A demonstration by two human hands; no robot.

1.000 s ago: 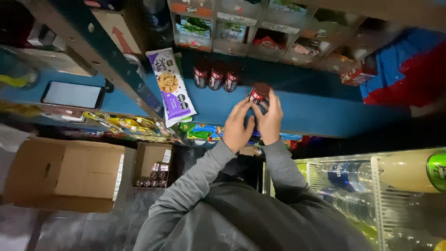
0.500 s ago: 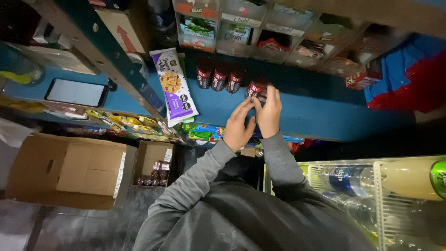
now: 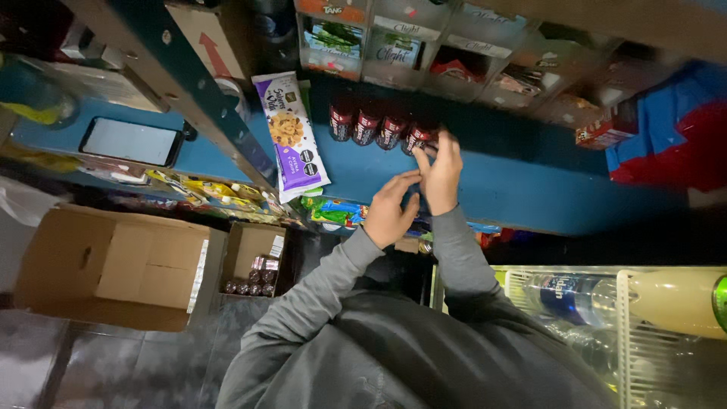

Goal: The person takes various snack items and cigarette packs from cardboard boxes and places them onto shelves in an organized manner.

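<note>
Four dark red-labelled jars (image 3: 382, 126) now stand in a row on the blue shelf (image 3: 500, 185) in the head view. The fourth jar (image 3: 419, 137), held up in both hands a second ago, has come down at the row's right end. The right hand (image 3: 441, 170) rests on it, fingers (image 3: 447, 145) curled round its side. The left hand (image 3: 390, 208) has drawn back just below, fingers loosely bent, holding nothing.
</note>
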